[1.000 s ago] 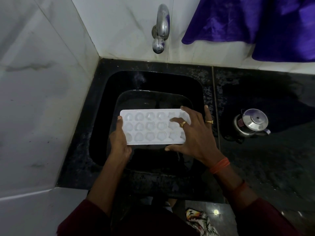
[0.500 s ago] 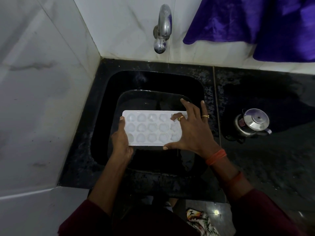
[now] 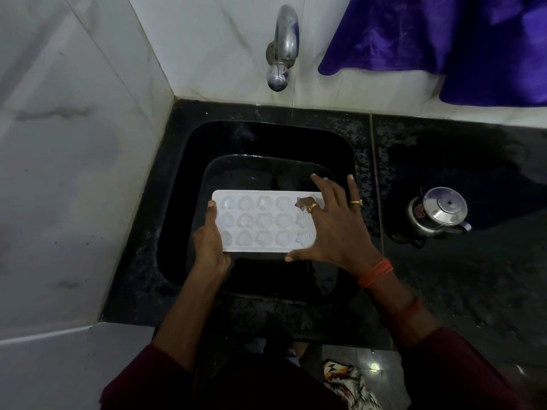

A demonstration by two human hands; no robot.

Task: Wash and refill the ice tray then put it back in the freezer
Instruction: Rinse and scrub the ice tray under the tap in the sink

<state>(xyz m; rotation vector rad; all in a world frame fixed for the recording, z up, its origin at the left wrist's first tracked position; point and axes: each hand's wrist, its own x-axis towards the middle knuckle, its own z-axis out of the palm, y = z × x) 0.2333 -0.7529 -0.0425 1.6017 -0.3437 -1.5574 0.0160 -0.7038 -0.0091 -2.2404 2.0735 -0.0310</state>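
A white ice tray [image 3: 263, 221] with shaped wells is held level over the black sink [image 3: 189, 161], above a dark basin that sits in it. My left hand [image 3: 210, 244] grips the tray's left end, thumb on the rim. My right hand [image 3: 330, 224] lies spread over the tray's right end, a bent finger pressing into a well and the thumb along the front edge. The wells look pale; whether they hold water or ice I cannot tell.
A steel tap [image 3: 281, 51] juts from the white tiled wall above the sink, with no water running. A small steel kettle [image 3: 438, 211] stands on the black counter to the right. Purple cloth [image 3: 444, 39] hangs at the top right. A white wall closes the left side.
The tray and both hands have shifted slightly right and away from me. My right fingers have slid across the tray's right end wells.
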